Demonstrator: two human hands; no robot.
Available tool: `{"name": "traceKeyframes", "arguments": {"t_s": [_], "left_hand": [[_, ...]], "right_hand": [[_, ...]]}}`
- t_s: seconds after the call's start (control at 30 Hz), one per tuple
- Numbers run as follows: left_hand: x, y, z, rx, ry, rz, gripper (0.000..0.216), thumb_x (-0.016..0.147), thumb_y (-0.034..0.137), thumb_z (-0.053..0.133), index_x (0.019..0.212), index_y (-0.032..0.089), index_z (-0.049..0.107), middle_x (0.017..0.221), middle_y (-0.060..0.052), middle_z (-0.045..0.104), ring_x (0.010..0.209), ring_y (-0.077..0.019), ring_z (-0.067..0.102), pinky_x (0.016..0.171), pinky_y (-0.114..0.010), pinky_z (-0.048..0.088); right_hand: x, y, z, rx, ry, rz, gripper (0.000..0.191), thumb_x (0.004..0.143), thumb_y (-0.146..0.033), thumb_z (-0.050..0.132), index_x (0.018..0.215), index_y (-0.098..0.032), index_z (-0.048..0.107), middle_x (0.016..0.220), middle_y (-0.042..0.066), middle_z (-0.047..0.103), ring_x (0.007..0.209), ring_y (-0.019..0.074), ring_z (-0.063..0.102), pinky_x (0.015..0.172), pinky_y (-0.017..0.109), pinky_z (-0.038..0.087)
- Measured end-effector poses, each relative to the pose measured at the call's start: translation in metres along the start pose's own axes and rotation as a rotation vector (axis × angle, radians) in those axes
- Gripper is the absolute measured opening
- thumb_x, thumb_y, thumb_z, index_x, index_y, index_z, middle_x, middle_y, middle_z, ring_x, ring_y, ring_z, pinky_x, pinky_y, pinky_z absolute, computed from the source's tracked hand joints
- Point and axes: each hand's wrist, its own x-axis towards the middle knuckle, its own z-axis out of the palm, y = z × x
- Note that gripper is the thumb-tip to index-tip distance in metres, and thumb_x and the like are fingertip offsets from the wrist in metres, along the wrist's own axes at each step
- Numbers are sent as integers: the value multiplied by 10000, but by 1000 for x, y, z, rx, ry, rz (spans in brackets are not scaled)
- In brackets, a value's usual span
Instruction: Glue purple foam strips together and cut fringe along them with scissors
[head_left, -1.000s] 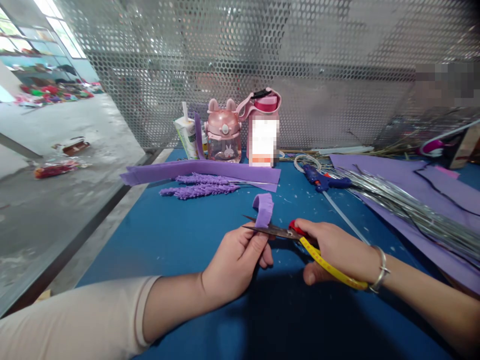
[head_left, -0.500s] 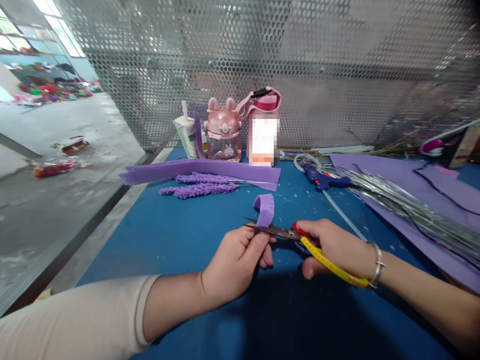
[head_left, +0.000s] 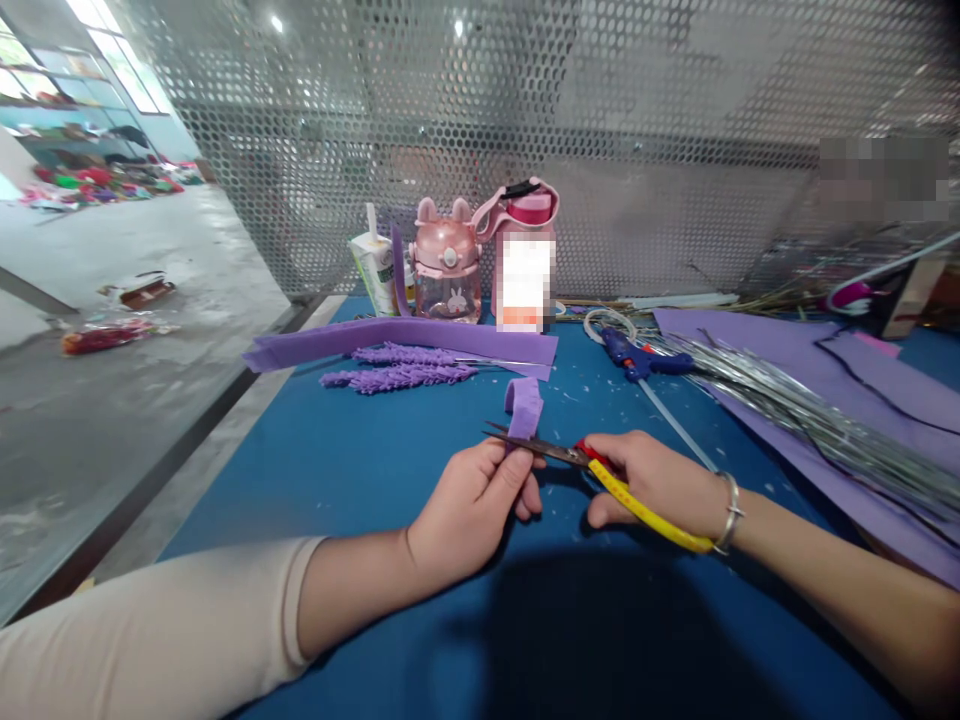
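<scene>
Between the thumb and fingers of my left hand (head_left: pixel 480 500) is a purple strip (head_left: pixel 523 408), its free end curling upward with small cuts along one edge. My right hand (head_left: pixel 652 480) grips a pair of scissors (head_left: pixel 551 452) with red on the handle. The dark blades lie across the strip just above my left thumb. A yellow measuring tape (head_left: pixel 645 513) runs from the scissors' handle to the bracelet on my right wrist. Behind the strip, two fringed purple flower spikes (head_left: pixel 401 377) with wire stems lie beside long flat purple strips (head_left: pixel 337 340).
A blue glue gun (head_left: pixel 641 358) lies to the right, near a bundle of silvery wires (head_left: pixel 810 410) on purple sheets (head_left: pixel 757 325). A pink rabbit-eared bottle (head_left: pixel 448 265), another pink bottle (head_left: pixel 529 210) and a drink carton (head_left: pixel 375 270) stand before the perforated metal panel (head_left: pixel 675 200).
The scissors and my right hand have shifted slightly left and up, and the blades look closer together. My left hand still pinches the strip.
</scene>
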Motion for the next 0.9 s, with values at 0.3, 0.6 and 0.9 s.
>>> {"name": "traceKeyframes", "arguments": {"t_s": [0.3,0.6,0.9], "left_hand": [[-1,7,16,106,59,138,289,900,364,389,765,148,527,590,9,546,538,-102,497,559,-220,417],[-29,-1,34,126,-9,124,275,911,371,362,825,160,514,571,29,516,529,-102,478,565,-228,405],[-23,4,30,64,120,168,269,925,325,346,734,170,455,590,36,444,544,-88,401,549,-215,345]], "right_hand": [[-16,0,0,-39,113,-10,458,662,-608,619,659,-197,416,573,-61,409,529,104,334,475,221,259],[-53,0,19,-67,166,12,431,660,-585,630,685,-210,421,573,-60,423,513,108,340,474,227,269],[-41,-17,3,-230,56,17,540,610,-678,608,830,-222,419,721,4,556,578,166,478,491,240,304]]}}
